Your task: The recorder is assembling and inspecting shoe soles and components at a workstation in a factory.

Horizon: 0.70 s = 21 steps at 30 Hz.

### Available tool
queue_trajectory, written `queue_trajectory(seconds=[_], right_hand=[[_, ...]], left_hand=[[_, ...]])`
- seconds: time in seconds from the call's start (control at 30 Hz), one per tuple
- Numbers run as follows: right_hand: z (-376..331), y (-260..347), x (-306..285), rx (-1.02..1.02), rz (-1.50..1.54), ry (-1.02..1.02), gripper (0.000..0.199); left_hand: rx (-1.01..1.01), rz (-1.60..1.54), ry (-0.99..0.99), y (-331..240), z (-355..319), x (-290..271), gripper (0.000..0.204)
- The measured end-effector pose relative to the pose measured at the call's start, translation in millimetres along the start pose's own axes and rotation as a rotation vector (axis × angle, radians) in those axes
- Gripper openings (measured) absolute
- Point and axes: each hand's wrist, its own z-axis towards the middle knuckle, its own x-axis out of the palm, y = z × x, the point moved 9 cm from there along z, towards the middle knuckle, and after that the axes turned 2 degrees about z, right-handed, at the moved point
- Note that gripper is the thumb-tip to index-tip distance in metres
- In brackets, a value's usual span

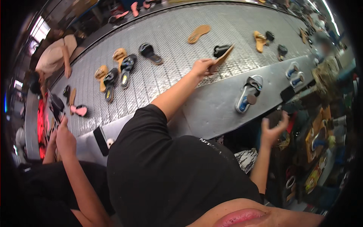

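My left hand (202, 68) reaches over the mesh conveyor belt (177, 56), its fingers closed around one end of a black-strapped slide sandal (224, 55). That sandal is tilted on its side, so its tan sole edge shows. My right hand (275, 130) is held up beside the metal ledge (211, 113), fingers spread and nothing in them. Between my hands, on the ledge, lies a white sandal (249, 92) with a dark strap and a blue and brown round-ended piece on its footbed. A lone tan sole (198, 34) lies on the belt beyond my left hand.
Several tan and black sandals (126, 72) sit on the belt to the left, others (260, 41) to the right. At left a co-worker's hands (65, 138) hold a dark shoe (56, 104). A dark phone-like slab (101, 140) lies on the ledge. Cluttered racks (317, 151) stand at right.
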Motion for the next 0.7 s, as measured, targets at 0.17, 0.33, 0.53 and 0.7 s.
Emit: queue_trajectory(seconds=[0.17,0.33,0.53,0.7], right_hand=[[-44,2,158,0.175,0.071,0.394,0.092],[-63,6,144,0.219,0.012,0.355,0.076],[-75,23,91,0.164,0.219,0.168,0.065],[-60,58,27,0.129,0.359,0.178,0.062]], left_hand=[[-0.006,-0.362,0.35,25,-87,75,0.053],[-0.012,-0.13,0.582,51,-157,72,0.066],[-0.35,-0.45,0.456,134,-163,103,0.024],[-0.388,-0.663,0.463,120,-106,164,0.041]])
